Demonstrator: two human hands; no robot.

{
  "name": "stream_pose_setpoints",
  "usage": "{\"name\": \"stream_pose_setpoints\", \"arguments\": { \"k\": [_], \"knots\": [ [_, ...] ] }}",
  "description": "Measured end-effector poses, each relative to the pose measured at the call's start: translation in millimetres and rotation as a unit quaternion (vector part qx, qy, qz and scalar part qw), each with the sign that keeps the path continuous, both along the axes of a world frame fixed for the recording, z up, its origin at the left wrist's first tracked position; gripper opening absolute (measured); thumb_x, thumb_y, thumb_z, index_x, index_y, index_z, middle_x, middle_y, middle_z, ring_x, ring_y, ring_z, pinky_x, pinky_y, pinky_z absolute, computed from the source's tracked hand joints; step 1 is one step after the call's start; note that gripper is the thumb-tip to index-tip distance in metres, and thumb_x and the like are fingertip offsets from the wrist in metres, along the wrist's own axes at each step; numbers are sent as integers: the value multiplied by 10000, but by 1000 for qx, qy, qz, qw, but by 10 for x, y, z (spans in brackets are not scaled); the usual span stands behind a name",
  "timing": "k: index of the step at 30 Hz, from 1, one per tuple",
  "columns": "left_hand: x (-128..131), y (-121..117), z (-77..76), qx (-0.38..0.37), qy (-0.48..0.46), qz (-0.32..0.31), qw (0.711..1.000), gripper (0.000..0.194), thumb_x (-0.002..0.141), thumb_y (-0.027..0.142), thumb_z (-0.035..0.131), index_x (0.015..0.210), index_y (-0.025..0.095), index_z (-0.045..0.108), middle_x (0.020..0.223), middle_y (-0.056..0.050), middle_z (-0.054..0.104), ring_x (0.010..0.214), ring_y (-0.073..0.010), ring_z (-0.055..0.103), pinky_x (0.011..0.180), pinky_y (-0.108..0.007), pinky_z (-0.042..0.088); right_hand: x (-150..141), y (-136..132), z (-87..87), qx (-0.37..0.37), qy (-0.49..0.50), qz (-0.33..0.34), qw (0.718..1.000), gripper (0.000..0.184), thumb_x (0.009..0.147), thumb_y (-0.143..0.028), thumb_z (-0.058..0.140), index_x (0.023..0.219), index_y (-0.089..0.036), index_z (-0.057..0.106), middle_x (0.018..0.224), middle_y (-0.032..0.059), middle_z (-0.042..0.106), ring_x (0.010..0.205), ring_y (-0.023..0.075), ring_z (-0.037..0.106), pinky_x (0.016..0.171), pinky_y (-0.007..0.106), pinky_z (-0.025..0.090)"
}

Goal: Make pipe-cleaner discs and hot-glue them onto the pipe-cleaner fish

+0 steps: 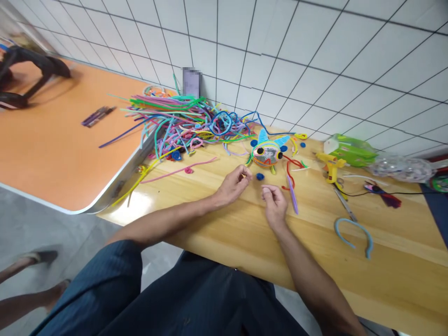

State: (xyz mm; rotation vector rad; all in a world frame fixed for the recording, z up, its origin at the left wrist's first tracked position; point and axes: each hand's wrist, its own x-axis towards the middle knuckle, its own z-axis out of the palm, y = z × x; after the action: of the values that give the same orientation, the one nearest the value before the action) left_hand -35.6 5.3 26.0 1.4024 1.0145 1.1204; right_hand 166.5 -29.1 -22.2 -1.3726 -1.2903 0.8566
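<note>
My left hand (234, 184) rests on the wooden table (224, 224) with fingers pinched together; something tiny and yellowish may sit at the fingertips. My right hand (274, 201) lies close beside it, fingers curled in a pinch, contents too small to name. A small blue coil (259, 176) lies between and just beyond both hands. Behind it stands a pipe-cleaner fish figure (267, 153) with blue fins and black eyes. A purple pipe cleaner (292, 193) lies right of my right hand.
A big tangle of coloured pipe cleaners (182, 121) covers the table's far left. A yellow glue gun (331, 167), scissors (345, 203), a light-blue bent pipe cleaner (353, 232) and a green packet (350, 149) lie at right. An orange table (52, 149) adjoins at left. Another person's feet (38, 261) show lower left.
</note>
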Motion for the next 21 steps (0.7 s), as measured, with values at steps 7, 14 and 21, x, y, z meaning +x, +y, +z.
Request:
{"name": "stream_pose_setpoints", "arguments": {
  "k": [7,14,21],
  "knots": [
    [-281,-293,219,-35,119,-324,938,164,949,227,583,902,169,729,872,-12,723,809,-144,637,774,-253,476,-102,-200,274,-33,72,286,955,788,906,-877,658,1399,-264,710,1370,124,781,1242,312,742,1076,448,594],
    [-304,-328,230,-126,66,-391,909,151,901,282,764,998,166,774,969,-57,805,857,-180,733,774,-277,557,-286,-290,275,-91,-6,342,935,550,984,-719,666,1244,-246,770,1192,68,853,1117,287,800,997,407,613],
    [-692,-454,436,65,222,-77,970,290,1074,435,660,1224,201,744,1254,-128,803,1161,-241,755,1018,-406,615,-339,-283,69,-85,-68,336,936,301,984,-544,604,1029,-356,835,972,11,873,895,277,821,894,495,631]
  ]
}}
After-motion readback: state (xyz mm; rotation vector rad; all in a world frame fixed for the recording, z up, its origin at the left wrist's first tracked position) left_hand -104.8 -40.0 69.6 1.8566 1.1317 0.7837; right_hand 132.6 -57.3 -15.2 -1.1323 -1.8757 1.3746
